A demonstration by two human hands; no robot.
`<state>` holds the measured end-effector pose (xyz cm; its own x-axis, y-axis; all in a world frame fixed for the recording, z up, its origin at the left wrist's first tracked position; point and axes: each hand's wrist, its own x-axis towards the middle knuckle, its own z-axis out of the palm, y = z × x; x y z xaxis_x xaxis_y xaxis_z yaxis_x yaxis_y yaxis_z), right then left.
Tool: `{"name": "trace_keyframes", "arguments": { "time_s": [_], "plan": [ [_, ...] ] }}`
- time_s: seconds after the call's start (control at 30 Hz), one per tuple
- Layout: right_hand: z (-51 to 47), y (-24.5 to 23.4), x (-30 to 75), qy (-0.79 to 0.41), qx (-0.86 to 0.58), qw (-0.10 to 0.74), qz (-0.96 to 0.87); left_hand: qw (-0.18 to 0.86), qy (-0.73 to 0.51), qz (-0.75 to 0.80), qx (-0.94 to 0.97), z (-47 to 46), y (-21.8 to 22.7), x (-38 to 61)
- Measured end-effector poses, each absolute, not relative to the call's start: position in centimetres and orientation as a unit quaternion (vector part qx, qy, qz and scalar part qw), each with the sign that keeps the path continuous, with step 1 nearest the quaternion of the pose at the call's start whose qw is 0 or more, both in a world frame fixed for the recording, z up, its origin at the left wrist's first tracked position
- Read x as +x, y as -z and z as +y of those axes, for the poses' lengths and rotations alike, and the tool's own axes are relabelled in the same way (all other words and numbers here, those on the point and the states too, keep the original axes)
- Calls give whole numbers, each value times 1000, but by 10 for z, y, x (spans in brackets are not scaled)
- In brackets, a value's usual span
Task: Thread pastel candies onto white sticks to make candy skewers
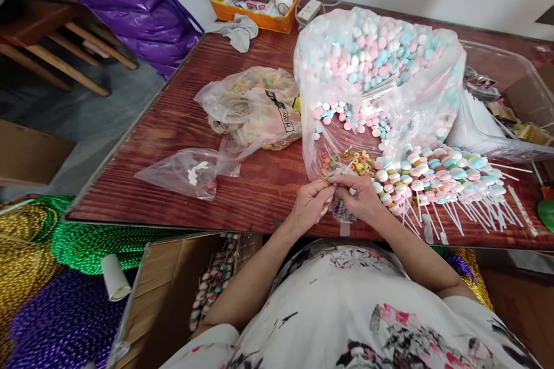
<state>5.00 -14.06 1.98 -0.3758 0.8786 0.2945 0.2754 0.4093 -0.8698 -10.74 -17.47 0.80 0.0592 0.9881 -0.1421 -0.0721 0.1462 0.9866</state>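
My left hand (308,200) is closed in a pinch, with a small clear-wrapped candy skewer (324,207) partly hidden beneath its fingers. A gold twist tie (325,181) shows at the fingertips. Against it, my right hand (358,196) is also pinched closed; its fingertips meet the left ones, and what they grip is mostly covered. Just beyond the hands lie small fruit-coloured rings (362,162) and another gold tie (347,151). To the right is a pile of candy skewers (441,176) with pastel discs on white sticks.
A large clear bag of pastel discs (389,40) stands behind the hands. Left of it are a bag of rings (264,109) and a small clear bag (186,173). An orange tray (255,20) sits at the back, a clear plastic bin (497,60) at right.
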Motion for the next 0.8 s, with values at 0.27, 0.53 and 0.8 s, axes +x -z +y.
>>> {"name": "trace_keyframes", "arguments": {
  "time_s": [0.27,0.53,0.8],
  "plan": [
    [-161,-17,53,-273,-433,452,-730,519,-471,498,511,-172,-13,-111],
    [-160,-5,62,-611,-435,434,-498,390,-477,420,666,-168,-22,-104],
    [-156,-36,92,-447,-273,271,-808,557,-250,359,706,-162,-50,-115]
  ]
}}
